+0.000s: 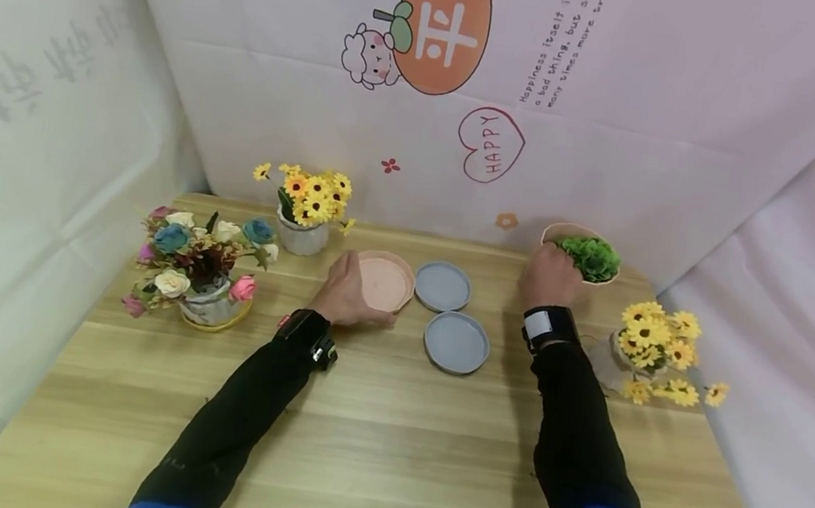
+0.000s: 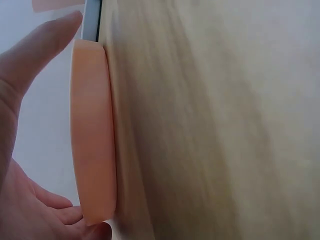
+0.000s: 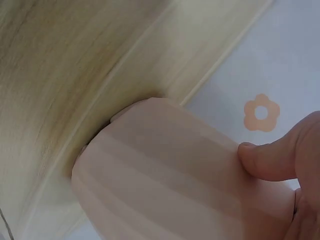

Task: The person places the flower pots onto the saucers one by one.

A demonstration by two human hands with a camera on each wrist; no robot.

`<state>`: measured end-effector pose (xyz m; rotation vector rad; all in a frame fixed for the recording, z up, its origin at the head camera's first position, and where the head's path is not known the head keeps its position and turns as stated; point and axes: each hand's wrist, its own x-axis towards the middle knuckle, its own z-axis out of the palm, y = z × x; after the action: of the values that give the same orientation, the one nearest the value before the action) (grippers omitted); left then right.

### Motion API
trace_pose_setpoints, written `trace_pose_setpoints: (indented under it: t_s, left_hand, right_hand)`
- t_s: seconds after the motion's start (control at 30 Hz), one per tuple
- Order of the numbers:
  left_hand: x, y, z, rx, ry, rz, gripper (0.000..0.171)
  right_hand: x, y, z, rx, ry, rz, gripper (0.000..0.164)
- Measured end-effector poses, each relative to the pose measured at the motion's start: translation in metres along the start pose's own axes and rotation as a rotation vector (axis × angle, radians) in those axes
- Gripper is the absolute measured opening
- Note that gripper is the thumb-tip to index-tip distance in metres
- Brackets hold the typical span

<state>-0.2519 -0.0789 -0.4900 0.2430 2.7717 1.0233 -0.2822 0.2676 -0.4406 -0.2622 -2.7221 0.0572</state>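
Left hand [image 1: 349,291] holds the pink dish [image 1: 383,281] between thumb and fingers, mid-frame.
Right hand [image 1: 551,280] grips the pot [image 3: 170,165] near the table edge [image 1: 501,256], upper right; open wood separates it from grey plates [image 1: 456,343].

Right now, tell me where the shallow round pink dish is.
In the head view, the pink dish is just left of centre, held by the left hand, with the farther round grey dish close on its right.

Head camera: faces forward and down across the worktop [image 1: 385,453]. Left wrist camera: close, side-on to the pink saucer [image 2: 92,135]. Right wrist camera: close to the pale pink pot [image 3: 175,165]. Head view shares both.
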Motion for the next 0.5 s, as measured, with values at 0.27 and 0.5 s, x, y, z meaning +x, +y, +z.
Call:
trace_pose_setpoints:
  t_s: [0.27, 0.5]
  left_hand:
    - [0.0039, -0.0011, -0.0003, -0.009, 0.005, 0.02, 0.145]
    - [0.0085, -0.0021, 0.0015, -0.025, 0.006, 0.034, 0.141]
  right_hand:
    - [-0.0012, -0.0074, 0.0012, -0.009, 0.008, 0.011, 0.026]
    - [0.0002, -0.0073, -0.0022, -0.028, -0.011, 0.043, 0.026]
